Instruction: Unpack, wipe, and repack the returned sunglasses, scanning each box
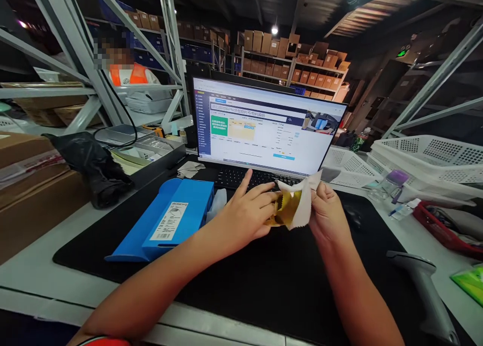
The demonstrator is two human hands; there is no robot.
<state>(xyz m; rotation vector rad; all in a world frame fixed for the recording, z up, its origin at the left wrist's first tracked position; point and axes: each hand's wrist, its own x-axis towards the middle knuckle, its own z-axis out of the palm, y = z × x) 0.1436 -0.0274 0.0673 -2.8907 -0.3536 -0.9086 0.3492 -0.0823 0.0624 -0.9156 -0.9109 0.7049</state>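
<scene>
Above the mouse mat, my left hand point(252, 210) holds the left side of a shiny gold foil wrapper point(290, 207), with its index finger lifted off. Its fingertips are partly hidden behind or inside the foil. My right hand point(327, 205) pinches a crumpled white sheet point(304, 207) that lies against the foil's right side. Whether the sheet is part of the wrapper I cannot tell. Left of my left hand sits a blue carton point(198, 195) with a white label and a flap spread out. A pale, translucent bag point(217, 202) shows at its right end.
A monitor point(264, 124) and keyboard point(234, 178) stand behind my hands. On the right are a mouse point(352, 217), a barcode scanner point(424, 285), white baskets point(433, 159) and a red pouch point(449, 230). A black plastic bag point(94, 164) and cardboard box point(33, 195) sit left. Another person point(130, 75) is beyond the frame.
</scene>
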